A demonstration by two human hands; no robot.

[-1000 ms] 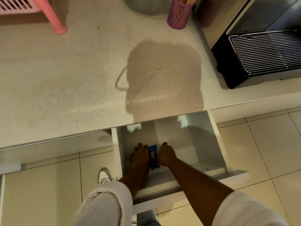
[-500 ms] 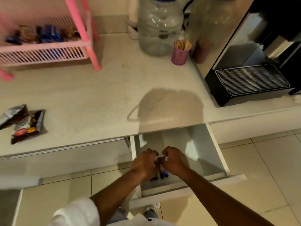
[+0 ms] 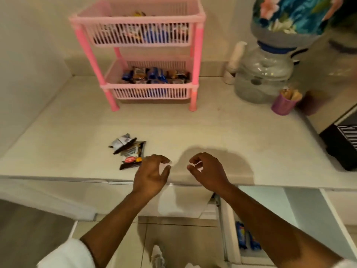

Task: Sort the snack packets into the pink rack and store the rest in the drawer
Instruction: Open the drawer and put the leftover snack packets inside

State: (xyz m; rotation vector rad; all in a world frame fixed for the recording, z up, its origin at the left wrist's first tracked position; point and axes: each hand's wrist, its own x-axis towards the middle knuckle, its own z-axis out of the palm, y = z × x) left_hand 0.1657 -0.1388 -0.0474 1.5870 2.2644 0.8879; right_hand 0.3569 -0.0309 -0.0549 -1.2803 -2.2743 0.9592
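Rack (image 3: 198,55) well stocked, two blue packets (image 3: 242,237) in the open drawer (image 3: 328,215), I hover left hand (image 3: 150,176) and right hand (image 3: 207,171), fingers loosely curled and empty, beside the last few packets (image 3: 129,153) in front of the rack.

You've got a pale speckled counter (image 3: 212,128) with a pink rack (image 3: 146,55) standing at the back, a small pile of snack packets (image 3: 129,152) near the front edge, plus a water jug (image 3: 264,78) and purple cup (image 3: 283,105) on the right.
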